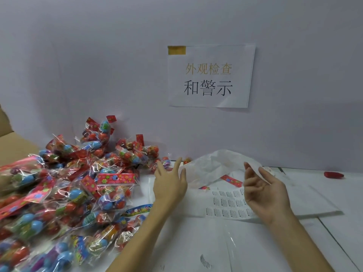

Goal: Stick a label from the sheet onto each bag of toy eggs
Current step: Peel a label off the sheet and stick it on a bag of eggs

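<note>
A big heap of clear bags of toy eggs [64, 195] with red flowered header cards fills the left of the white table. A label sheet [227, 206] with rows of small printed labels lies between my hands. My left hand [170, 185] hovers above the table just right of the heap, fingers straight and spread, holding nothing. My right hand [265, 193] is raised over the right end of the sheet, palm turned left, fingers relaxed and empty. A single label [205, 262] lies stuck on the table near the front.
A crumpled white plastic bag [218, 165] lies behind the sheet, covering another egg bag's red header [231, 180]. A cardboard box [11, 142] stands at the far left. A small red object [334, 175] sits at the right by the wall. A paper sign [211, 75] hangs on the wall.
</note>
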Motion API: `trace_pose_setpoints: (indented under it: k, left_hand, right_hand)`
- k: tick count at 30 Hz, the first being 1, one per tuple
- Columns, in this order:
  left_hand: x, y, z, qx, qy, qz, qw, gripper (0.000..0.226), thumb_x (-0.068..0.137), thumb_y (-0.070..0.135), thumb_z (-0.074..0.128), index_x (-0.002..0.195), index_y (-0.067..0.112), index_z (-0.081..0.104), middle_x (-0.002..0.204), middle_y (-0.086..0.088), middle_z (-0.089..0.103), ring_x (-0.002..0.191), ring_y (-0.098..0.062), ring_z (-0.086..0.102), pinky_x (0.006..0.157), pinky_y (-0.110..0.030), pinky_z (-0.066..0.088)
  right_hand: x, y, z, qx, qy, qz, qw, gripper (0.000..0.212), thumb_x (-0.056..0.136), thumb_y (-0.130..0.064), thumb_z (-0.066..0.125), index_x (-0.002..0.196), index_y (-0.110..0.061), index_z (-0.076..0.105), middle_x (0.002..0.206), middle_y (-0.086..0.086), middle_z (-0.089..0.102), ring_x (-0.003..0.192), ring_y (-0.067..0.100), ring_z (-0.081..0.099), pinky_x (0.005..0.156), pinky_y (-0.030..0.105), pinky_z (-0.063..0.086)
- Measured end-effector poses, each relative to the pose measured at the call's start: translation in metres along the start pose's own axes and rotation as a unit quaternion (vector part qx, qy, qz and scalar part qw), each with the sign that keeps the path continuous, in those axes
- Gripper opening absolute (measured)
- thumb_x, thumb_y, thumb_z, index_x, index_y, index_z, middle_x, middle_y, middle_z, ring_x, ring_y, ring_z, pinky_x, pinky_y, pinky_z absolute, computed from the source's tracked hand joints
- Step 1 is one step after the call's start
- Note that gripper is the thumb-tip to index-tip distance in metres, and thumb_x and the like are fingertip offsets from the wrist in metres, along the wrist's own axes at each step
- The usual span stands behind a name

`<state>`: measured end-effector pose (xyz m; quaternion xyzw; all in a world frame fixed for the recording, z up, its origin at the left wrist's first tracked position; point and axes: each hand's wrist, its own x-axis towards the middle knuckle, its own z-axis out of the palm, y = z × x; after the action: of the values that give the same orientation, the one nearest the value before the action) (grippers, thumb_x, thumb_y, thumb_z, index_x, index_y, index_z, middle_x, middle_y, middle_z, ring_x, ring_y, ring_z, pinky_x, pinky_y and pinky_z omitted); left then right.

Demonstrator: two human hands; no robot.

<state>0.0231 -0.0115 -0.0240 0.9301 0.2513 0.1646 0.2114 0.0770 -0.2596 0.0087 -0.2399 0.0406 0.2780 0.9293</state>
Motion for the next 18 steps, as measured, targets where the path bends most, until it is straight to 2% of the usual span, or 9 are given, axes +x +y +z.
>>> trace_pose_setpoints:
  k: [2, 4, 6, 8, 12, 14, 15, 17, 18]
  left_hand:
    - [0.016, 0.001, -0.003, 0.053, -0.047, -0.02, 0.997, 0.051, 0.11, 0.054, 0.026, 0.16, 0.045, 0.029, 0.169, -0.026, 0.012, 0.152, -0.044, 0.023, 0.118, -0.051, 0.033]
    - [0.032, 0.001, -0.003, 0.1, -0.066, -0.025, 0.993, 0.051, 0.111, 0.051, 0.024, 0.157, 0.036, 0.042, 0.159, -0.028, 0.029, 0.143, -0.044, 0.033, 0.118, -0.048, 0.031]
    - [0.045, -0.002, -0.003, 0.161, -0.047, -0.027, 0.985, 0.055, 0.112, 0.046, 0.023, 0.147, 0.021, 0.057, 0.151, -0.026, 0.043, 0.136, -0.042, 0.041, 0.114, -0.045, 0.034]
    - [0.053, -0.003, -0.003, 0.202, -0.012, -0.021, 0.979, 0.056, 0.113, 0.041, 0.023, 0.14, 0.012, 0.063, 0.146, -0.023, 0.052, 0.131, -0.039, 0.047, 0.109, -0.043, 0.038]
    - [0.048, 0.001, -0.01, 0.182, 0.072, 0.028, 0.98, 0.049, 0.114, 0.032, 0.025, 0.132, 0.015, 0.067, 0.132, -0.018, 0.065, 0.117, -0.038, 0.056, 0.095, -0.042, 0.045]
    - [0.033, 0.006, -0.014, 0.113, 0.136, 0.083, 0.981, 0.044, 0.113, 0.031, 0.03, 0.127, 0.017, 0.07, 0.13, -0.016, 0.067, 0.109, -0.036, 0.057, 0.09, -0.043, 0.049]
    - [0.022, 0.008, -0.014, 0.054, 0.161, 0.127, 0.977, 0.041, 0.113, 0.031, 0.036, 0.124, 0.015, 0.072, 0.131, -0.015, 0.067, 0.107, -0.036, 0.057, 0.088, -0.045, 0.053]
    - [0.001, 0.011, -0.013, -0.03, 0.183, 0.251, 0.95, 0.039, 0.111, 0.031, 0.043, 0.124, 0.012, 0.074, 0.139, -0.014, 0.064, 0.11, -0.032, 0.058, 0.088, -0.043, 0.059]
    - [-0.008, 0.01, -0.012, -0.04, 0.177, 0.319, 0.93, 0.039, 0.11, 0.032, 0.043, 0.127, 0.013, 0.073, 0.145, -0.012, 0.06, 0.116, -0.03, 0.058, 0.091, -0.039, 0.058]
  right_hand:
    - [0.002, 0.004, 0.0, -0.032, 0.009, 0.0, 0.999, 0.034, 0.104, -0.027, 0.05, 0.106, -0.003, 0.073, 0.077, 0.002, 0.069, 0.046, 0.004, 0.054, 0.035, 0.012, 0.037]
    - [0.004, 0.007, 0.001, -0.06, 0.021, -0.008, 0.998, 0.031, 0.103, -0.025, 0.051, 0.102, -0.003, 0.072, 0.073, 0.003, 0.066, 0.044, 0.006, 0.052, 0.034, 0.014, 0.037]
    - [0.006, 0.01, 0.0, -0.088, 0.031, -0.011, 0.996, 0.03, 0.102, -0.024, 0.052, 0.1, -0.002, 0.072, 0.069, 0.004, 0.064, 0.043, 0.009, 0.051, 0.033, 0.016, 0.038]
    - [0.007, 0.013, -0.001, -0.103, 0.035, -0.008, 0.994, 0.029, 0.101, -0.023, 0.053, 0.097, -0.002, 0.073, 0.068, 0.005, 0.063, 0.043, 0.01, 0.05, 0.033, 0.017, 0.038]
    - [0.012, 0.019, -0.004, -0.124, 0.046, 0.001, 0.991, 0.031, 0.097, -0.022, 0.057, 0.086, -0.002, 0.078, 0.069, 0.006, 0.061, 0.046, 0.011, 0.048, 0.034, 0.018, 0.038]
    - [0.013, 0.021, -0.003, -0.137, 0.042, 0.002, 0.99, 0.028, 0.09, -0.021, 0.062, 0.08, -0.002, 0.081, 0.069, 0.006, 0.061, 0.046, 0.012, 0.049, 0.034, 0.019, 0.039]
    - [0.012, 0.021, -0.004, -0.147, 0.037, 0.002, 0.988, 0.026, 0.084, -0.022, 0.065, 0.083, -0.001, 0.081, 0.071, 0.006, 0.062, 0.047, 0.012, 0.051, 0.036, 0.019, 0.041]
    - [0.012, 0.022, -0.005, -0.173, 0.014, 0.011, 0.985, 0.037, 0.082, -0.026, 0.066, 0.105, 0.001, 0.078, 0.081, 0.01, 0.07, 0.055, 0.016, 0.062, 0.041, 0.02, 0.048]
    - [0.012, 0.022, -0.005, -0.184, -0.006, 0.025, 0.983, 0.045, 0.087, -0.031, 0.065, 0.117, 0.001, 0.075, 0.094, 0.012, 0.075, 0.067, 0.02, 0.07, 0.048, 0.022, 0.055]
